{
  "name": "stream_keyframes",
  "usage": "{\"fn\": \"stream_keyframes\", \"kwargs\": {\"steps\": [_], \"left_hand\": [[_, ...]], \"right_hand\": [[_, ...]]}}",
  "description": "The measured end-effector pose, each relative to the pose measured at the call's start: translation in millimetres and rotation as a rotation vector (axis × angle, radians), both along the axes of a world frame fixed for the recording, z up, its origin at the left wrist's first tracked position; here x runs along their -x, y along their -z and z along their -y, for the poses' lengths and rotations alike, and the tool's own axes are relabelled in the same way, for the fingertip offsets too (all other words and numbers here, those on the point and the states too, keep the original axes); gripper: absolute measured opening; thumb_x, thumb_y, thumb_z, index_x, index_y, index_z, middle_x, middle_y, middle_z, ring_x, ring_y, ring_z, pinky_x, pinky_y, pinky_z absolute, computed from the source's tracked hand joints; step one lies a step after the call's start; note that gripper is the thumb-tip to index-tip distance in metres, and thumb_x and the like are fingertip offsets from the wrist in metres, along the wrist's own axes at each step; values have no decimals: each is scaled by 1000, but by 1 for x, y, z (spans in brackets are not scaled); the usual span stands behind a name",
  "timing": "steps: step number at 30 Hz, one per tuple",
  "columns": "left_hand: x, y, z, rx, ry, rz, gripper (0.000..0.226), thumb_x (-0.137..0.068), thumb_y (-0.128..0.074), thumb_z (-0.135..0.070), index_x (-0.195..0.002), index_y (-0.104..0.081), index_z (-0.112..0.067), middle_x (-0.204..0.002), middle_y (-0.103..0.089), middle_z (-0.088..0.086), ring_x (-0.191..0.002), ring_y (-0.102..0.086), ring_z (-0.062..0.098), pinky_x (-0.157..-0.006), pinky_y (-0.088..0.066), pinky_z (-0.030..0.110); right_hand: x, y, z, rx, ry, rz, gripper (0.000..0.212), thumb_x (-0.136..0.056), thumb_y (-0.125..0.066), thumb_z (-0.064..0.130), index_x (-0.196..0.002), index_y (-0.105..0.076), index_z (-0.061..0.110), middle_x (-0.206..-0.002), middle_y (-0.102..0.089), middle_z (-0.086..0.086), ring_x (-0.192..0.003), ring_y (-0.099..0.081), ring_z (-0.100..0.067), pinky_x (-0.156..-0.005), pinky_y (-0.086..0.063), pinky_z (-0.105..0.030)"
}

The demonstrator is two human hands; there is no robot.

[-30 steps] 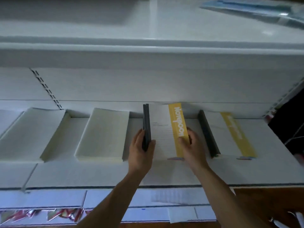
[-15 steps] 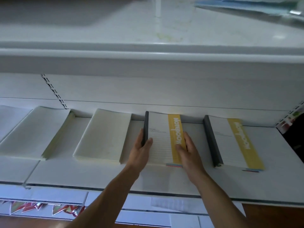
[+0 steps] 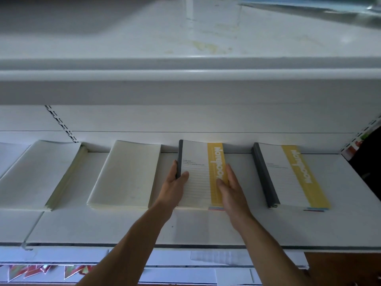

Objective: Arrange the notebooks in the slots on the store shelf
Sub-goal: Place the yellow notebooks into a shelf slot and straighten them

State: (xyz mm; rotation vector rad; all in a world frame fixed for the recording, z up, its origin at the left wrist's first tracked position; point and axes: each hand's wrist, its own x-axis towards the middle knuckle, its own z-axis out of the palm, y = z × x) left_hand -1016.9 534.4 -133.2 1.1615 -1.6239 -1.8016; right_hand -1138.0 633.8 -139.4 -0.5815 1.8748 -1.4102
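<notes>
The white shelf [image 3: 206, 228] is the largest thing here, a wide flat board with stacks of notebooks lying in a row along its back wall. Above it hangs an upper shelf [image 3: 185, 79] with a thick rounded front lip; what lies on top at its far right is blurred.

Between the two hands lies the yellow-striped stack [image 3: 198, 182], flat on the shelf, dark spine towards the left hand and yellow band towards the right hand. Beyond the right hand, apart from it, lies a second striped stack [image 3: 288, 178], turned slightly askew. Just outside the left hand lies a cream stack [image 3: 125, 176] with plain covers, and further out that way a wider cream stack [image 3: 37, 176].

The left hand [image 3: 175, 186] grips the spine side of the yellow-striped stack, fingers along the dark edge and thumb over the cover. The right hand [image 3: 231, 188] presses the opposite side, fingers straight along the edge, thumb resting on the yellow band.
</notes>
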Motion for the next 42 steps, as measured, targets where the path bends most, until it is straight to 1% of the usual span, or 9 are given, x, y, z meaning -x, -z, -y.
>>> {"fn": "stream_keyframes", "kwargs": {"steps": [5, 8, 17, 19, 22, 25, 28, 31, 42], "left_hand": [[1, 3, -1, -27, -12, -9, 38, -101, -47, -28, -138, -43, -31, -112, -65, 3, -98, -65, 20, -76, -55, 29], [0, 0, 0, -53, -29, -16, 36, -99, -50, -33, -135, -46, -32, -114, -66, 4, -102, -65, 23, -87, -56, 41], [-6, -24, -8, -68, -47, 31, 53, -88, -59, -51, -133, -44, -26, -126, -60, 7, -112, -58, 29, -99, -48, 48], [-15, -30, -8, -41, -70, 46, 73, -82, -62, -59, -142, -36, -26, -138, -50, 0, -121, -51, 22, -106, -39, 41], [-43, -43, -13, 79, -54, 16, 54, -95, -57, -36, -145, -39, -27, -131, -46, -9, -119, -44, 9, -98, -33, 26], [-90, -56, -9, 318, -54, 119, 30, -93, -62, -31, -122, -60, -27, -111, -63, -11, -98, -59, 4, -78, -41, 6], [-157, -64, 8, 590, -83, 432, 20, -91, -61, -36, -110, -65, -30, -96, -64, -16, -83, -61, -1, -75, -46, 14], [-251, -76, 21, 774, -89, 745, 26, -90, -56, -41, -112, -64, -30, -106, -65, -13, -98, -63, 14, -84, -50, 29], [-602, -85, 36, 609, -425, 1118, 29, -93, -47, -42, -114, -59, -27, -115, -63, -6, -101, -61, 20, -81, -47, 30]], "right_hand": [[-4, -3, -1, 6, -46, 25, 60, -102, -42, 19, -152, -12, 34, -138, -40, 15, -124, -46, -10, -102, -40, -26], [-2, -1, -2, 4, -41, 11, 60, -101, -44, 19, -152, -17, 36, -144, -44, 12, -126, -48, -12, -109, -39, -36], [6, -15, -7, -27, -116, -25, 21, -100, -45, 21, -118, -48, 30, -111, -65, 8, -101, -64, -14, -85, -50, -30], [9, -20, -8, -58, -107, -94, 17, -98, -47, 24, -114, -49, 28, -116, -64, 5, -107, -63, -21, -87, -50, -37], [4, -35, -3, -128, -33, -378, 38, -96, -49, 23, -134, -48, 21, -136, -53, -1, -122, -52, -21, -97, -42, -32], [-20, -54, 17, -155, -75, -689, 38, -93, -51, 21, -130, -54, 16, -134, -55, -4, -122, -51, -21, -96, -39, -30], [-69, -66, 51, -179, -252, -881, 35, -91, -52, 21, -125, -57, 14, -131, -57, -6, -122, -49, -24, -97, -39, -32], [-151, -74, 94, -156, -410, -1035, 36, -91, -53, 26, -124, -57, 14, -129, -57, -8, -121, -49, -26, -94, -41, -32], [-522, -88, 219, 29, -916, -1113, 40, -92, -48, 31, -130, -51, 19, -134, -50, -2, -123, -44, -24, -92, -42, -34]]}}
